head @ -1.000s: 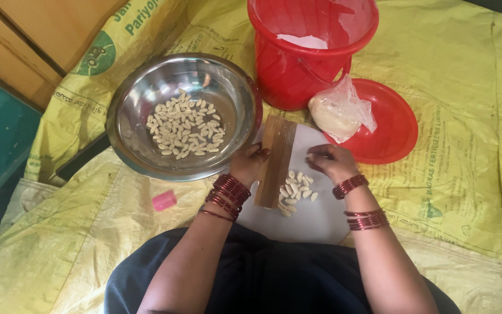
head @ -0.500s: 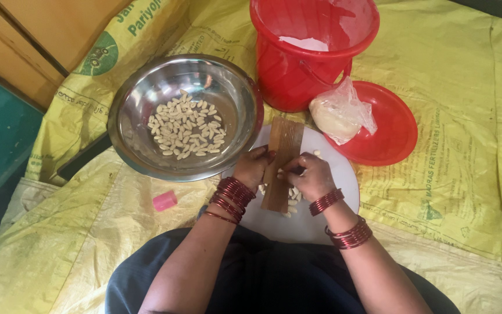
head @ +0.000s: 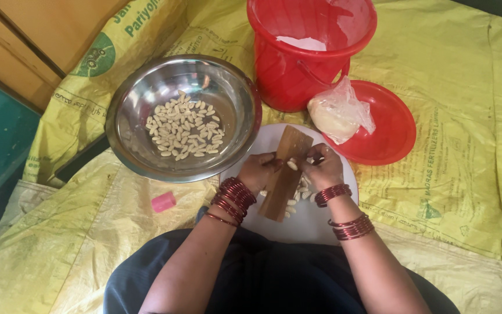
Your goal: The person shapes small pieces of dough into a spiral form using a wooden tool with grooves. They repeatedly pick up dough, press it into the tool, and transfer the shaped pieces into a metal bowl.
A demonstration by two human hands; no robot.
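Pale dough piece [head: 292, 165] pinched between both hands' fingertips, left hand [head: 260, 172] and right hand [head: 322, 167] curled above wooden board [head: 284, 174]

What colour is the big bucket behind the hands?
The bucket is bright red, with something white inside. It shows clearly in the head view.

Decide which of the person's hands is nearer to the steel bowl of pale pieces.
Left. The left hand lies just below the steel bowl, close to its rim. The right hand is farther away, beyond the wooden board.
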